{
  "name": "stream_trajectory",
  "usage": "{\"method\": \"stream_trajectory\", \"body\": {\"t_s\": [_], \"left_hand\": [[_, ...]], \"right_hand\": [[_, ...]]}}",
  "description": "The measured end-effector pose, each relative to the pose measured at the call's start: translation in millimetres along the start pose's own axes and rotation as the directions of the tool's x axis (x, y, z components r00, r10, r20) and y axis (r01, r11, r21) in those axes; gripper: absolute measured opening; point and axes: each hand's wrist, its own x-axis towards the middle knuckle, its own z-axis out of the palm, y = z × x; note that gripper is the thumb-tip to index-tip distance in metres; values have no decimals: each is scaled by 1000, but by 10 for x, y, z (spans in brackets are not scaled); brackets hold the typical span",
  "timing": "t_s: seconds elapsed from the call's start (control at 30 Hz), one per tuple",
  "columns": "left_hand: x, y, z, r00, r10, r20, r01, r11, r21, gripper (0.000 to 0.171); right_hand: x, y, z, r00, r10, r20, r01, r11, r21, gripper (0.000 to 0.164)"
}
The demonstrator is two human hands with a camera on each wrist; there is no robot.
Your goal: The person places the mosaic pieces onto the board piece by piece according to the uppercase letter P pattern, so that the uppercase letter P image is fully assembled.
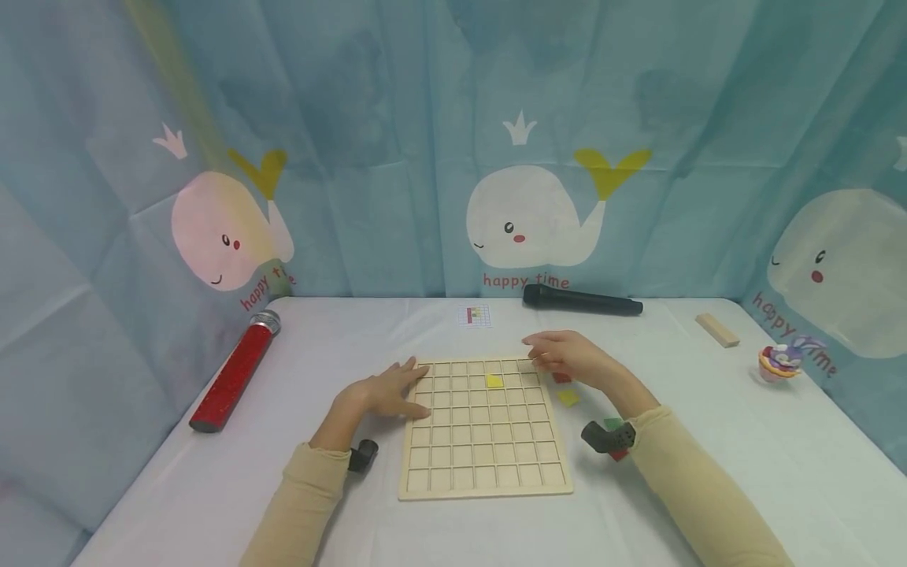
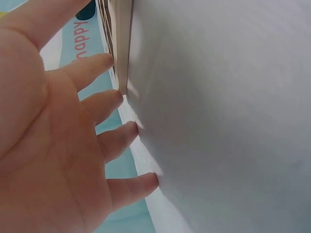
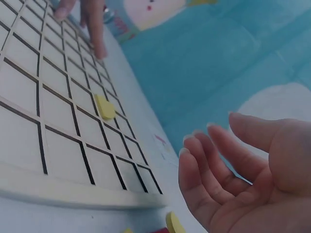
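Note:
A wooden grid board [image 1: 489, 457] lies flat on the white table. One yellow piece [image 1: 494, 381] sits in its upper rows, also visible as a yellow piece [image 3: 105, 108] in the right wrist view. My left hand [image 1: 390, 391] rests with spread fingers at the board's left edge; in the left wrist view its fingertips [image 2: 116, 97] are at the board's side and the tabletop. Above the board's upper right corner hovers my right hand [image 1: 574, 358], fingers loosely bent. Nothing shows between those fingers [image 3: 194, 170]. Beneath and beside it lie a red piece [image 1: 562, 378] and a yellow piece [image 1: 569, 398].
Partly behind the right wrist camera are a green piece [image 1: 613, 424] and a red piece [image 1: 620, 455]. A small patterned card [image 1: 475, 316] lies beyond the board. Around the table are a red microphone [image 1: 234, 378], black microphone [image 1: 584, 302], wooden block [image 1: 717, 330] and cupcake-like toy [image 1: 779, 362].

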Motion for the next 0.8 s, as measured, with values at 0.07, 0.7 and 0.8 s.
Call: {"method": "stream_trajectory", "body": {"t_s": [0.07,0.7,0.8], "left_hand": [[15,-17,9,1000,2,1,-2,1000,5,84],[80,-62,41,1000,-6,-3,6,1000,28,82],[35,-20,19,1000,-4,2,4,1000,27,82]], "right_hand": [[-28,31,-55,1000,4,1,-4,999,35,43],[-248,278,-252,1000,1,3,-1,1000,4,51],[-267,270,-257,1000,-15,13,15,1000,6,50]]}}
